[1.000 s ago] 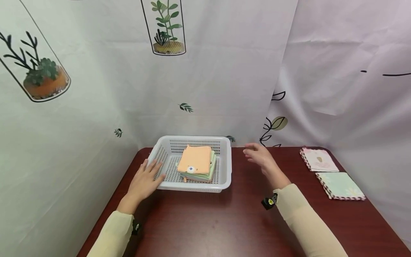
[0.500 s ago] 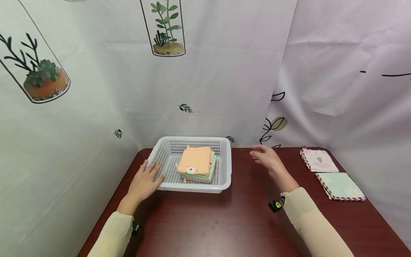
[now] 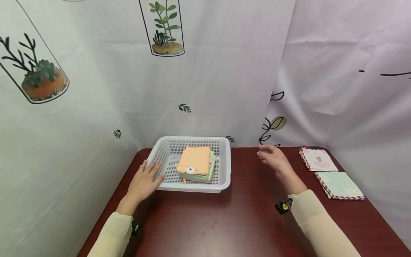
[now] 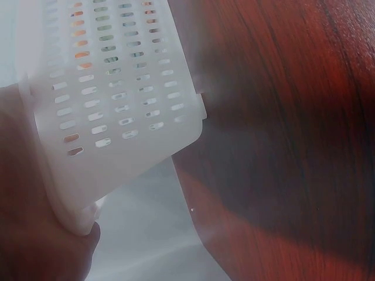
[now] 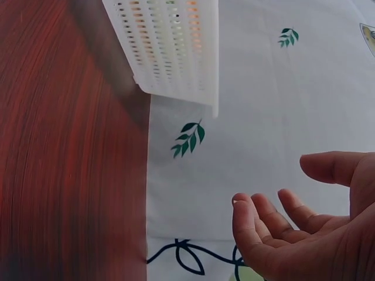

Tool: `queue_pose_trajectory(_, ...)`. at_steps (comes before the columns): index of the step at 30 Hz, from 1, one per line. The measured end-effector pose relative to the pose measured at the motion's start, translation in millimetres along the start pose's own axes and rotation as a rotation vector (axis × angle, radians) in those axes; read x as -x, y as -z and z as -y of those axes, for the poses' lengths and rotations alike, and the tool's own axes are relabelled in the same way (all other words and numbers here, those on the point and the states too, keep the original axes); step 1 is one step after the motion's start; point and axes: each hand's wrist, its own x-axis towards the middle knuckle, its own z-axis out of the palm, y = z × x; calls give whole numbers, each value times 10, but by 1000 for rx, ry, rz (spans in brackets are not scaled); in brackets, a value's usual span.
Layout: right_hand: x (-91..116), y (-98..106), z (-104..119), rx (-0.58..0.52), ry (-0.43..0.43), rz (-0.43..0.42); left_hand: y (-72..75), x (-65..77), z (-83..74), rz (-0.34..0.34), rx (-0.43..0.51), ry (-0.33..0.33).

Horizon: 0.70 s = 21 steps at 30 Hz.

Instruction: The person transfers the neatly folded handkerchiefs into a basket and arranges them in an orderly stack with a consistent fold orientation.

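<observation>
A white plastic basket (image 3: 226, 162) stands at the back of the table. In it lies a stack of folded cloths, with an orange towel (image 3: 195, 160) bearing a small bear face on top and a green towel (image 3: 212, 167) beneath. My left hand (image 3: 143, 182) rests with spread fingers on the basket's left front rim; the left wrist view shows this hand (image 4: 35, 216) dark against the basket wall (image 4: 135, 140). To the right of the basket, my right hand (image 3: 274, 160) hovers over the table holding nothing. Its fingers are loosely bent and apart from the thumb in the right wrist view.
At the table's right edge lie two folded cloths with checked borders, a pink cloth (image 3: 319, 159) and a mint green cloth (image 3: 340, 185). The dark red wooden table (image 3: 205, 225) backs onto a white printed curtain (image 3: 224, 89).
My right hand has moved to the right, away from the basket. The left hand and the basket with its cloths have stayed in place.
</observation>
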Motion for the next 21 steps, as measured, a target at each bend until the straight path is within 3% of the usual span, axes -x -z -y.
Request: queue_pose_trajectory(21, 199, 367, -65, 97, 32, -72, 20, 20, -22, 1, 2, 0)
